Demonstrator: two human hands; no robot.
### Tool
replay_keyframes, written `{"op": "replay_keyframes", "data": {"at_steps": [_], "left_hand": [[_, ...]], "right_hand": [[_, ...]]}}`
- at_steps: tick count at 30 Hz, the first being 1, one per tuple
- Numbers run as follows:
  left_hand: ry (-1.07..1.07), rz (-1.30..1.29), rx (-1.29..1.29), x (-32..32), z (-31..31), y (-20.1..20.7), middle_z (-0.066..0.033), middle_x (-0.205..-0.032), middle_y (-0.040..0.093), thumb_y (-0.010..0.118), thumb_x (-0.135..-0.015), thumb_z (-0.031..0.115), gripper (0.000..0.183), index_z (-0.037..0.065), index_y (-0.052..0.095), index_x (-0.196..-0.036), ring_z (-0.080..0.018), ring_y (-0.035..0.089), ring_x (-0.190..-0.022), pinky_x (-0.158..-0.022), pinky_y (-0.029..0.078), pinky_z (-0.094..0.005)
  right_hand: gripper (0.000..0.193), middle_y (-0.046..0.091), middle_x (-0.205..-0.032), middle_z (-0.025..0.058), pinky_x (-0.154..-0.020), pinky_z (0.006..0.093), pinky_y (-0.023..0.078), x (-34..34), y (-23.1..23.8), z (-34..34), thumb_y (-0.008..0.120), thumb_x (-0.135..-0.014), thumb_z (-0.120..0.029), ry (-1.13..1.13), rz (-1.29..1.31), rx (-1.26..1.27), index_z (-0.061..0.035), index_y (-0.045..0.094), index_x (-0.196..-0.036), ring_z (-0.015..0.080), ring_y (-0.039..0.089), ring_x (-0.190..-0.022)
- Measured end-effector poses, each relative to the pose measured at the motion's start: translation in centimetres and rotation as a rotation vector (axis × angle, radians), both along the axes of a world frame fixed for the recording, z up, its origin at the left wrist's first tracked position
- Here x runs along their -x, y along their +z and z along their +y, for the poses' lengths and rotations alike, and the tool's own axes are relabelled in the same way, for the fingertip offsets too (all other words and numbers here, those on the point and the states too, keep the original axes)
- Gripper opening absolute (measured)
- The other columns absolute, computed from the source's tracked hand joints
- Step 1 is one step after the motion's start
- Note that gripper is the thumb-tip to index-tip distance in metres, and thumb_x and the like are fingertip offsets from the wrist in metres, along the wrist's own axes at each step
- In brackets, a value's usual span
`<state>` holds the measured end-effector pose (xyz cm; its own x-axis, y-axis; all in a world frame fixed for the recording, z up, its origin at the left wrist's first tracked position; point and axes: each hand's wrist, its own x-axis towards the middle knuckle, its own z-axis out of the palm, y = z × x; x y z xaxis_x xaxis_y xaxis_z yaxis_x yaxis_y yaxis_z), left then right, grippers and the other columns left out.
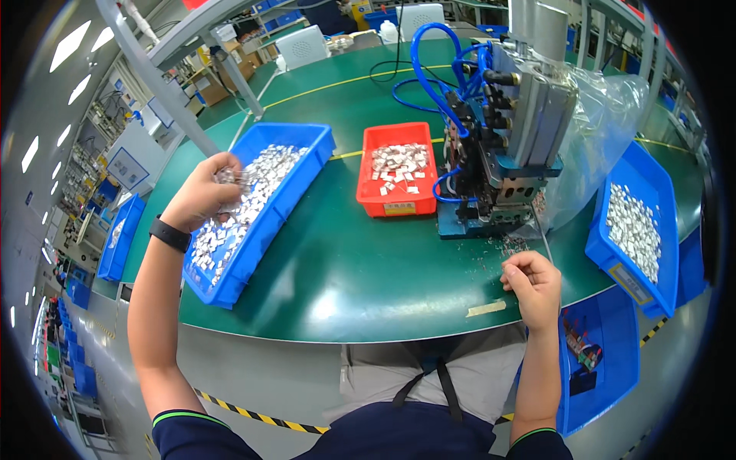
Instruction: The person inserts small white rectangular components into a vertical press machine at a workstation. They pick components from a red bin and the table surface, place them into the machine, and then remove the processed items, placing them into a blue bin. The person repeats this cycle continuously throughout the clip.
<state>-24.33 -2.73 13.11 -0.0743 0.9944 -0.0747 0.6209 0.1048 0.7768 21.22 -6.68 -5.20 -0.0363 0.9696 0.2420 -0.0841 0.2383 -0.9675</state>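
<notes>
My left hand point(205, 192), a dark band on its wrist, reaches into a long blue bin point(264, 244) of small white square parts point(268, 170). Its fingers are curled and somewhat blurred, with a few of these parts appearing between them. At the front right of the table my right hand point(535, 287) is closed in a pinch; whatever its fingertips hold is too small to make out. Just beyond it stands a pneumatic press point(506, 153) with blue hoses. A thin metal rod point(543, 234) slants from the press toward this hand; whether they touch I cannot tell.
A red bin point(397, 207) with similar white parts sits mid-table. Another blue bin point(667, 230) of white pieces lies at the right edge, and a lower blue bin point(613, 383) beneath. Small scraps point(514, 245) litter the press's foot. Clear plastic point(606, 130) hangs behind it; tape point(486, 309) marks the front edge.
</notes>
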Motion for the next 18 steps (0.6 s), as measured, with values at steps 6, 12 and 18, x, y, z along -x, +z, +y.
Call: {"op": "replay_keyframes", "data": {"at_steps": [6, 12, 18], "left_hand": [[-0.441, 0.116, 0.181, -13.5, 0.6, -2.9, -0.0042, -0.082, 0.058, 0.059, -0.071, 0.002, 0.021, 0.006, 0.053, -0.091, -0.0108, 0.058, -0.062, -0.045, 0.047, -0.0243], [-0.764, 0.438, -0.366, -19.6, 0.2, -11.8, -0.015, -0.094, 0.056, 0.061, -0.073, -0.001, 0.021, 0.004, 0.059, -0.093, -0.0349, 0.058, -0.086, -0.073, 0.049, -0.0409], [-0.64, 0.593, -0.652, -21.3, -1.3, -14.2, -0.0167, -0.106, 0.056, 0.07, -0.068, 0.006, 0.031, 0.006, 0.059, -0.098, -0.0358, 0.059, -0.09, -0.076, 0.048, -0.0431]], "right_hand": [[0.007, 0.062, -0.079, 0.0035, -0.061, 0.02, 0.045, -0.6, -0.2, 0.1, 0.062, -0.088, -0.002, -0.018, 0.007, -0.001, 0.0022, 0.062, -0.093, 0.0065, 0.056, -0.069], [0.007, 0.061, -0.078, 0.0012, -0.06, 0.0189, 0.043, 0.1, 0.1, 0.2, 0.063, -0.088, -0.004, 0.016, 0.022, 0.006, 0.0009, 0.063, -0.092, 0.0047, 0.054, -0.068], [0.005, 0.061, -0.077, 0.0012, -0.056, 0.0199, 0.042, 0.3, 0.6, -0.1, 0.064, -0.085, -0.003, -0.064, -0.25, -0.113, 0.0011, 0.064, -0.088, 0.004, 0.054, -0.064]]}}
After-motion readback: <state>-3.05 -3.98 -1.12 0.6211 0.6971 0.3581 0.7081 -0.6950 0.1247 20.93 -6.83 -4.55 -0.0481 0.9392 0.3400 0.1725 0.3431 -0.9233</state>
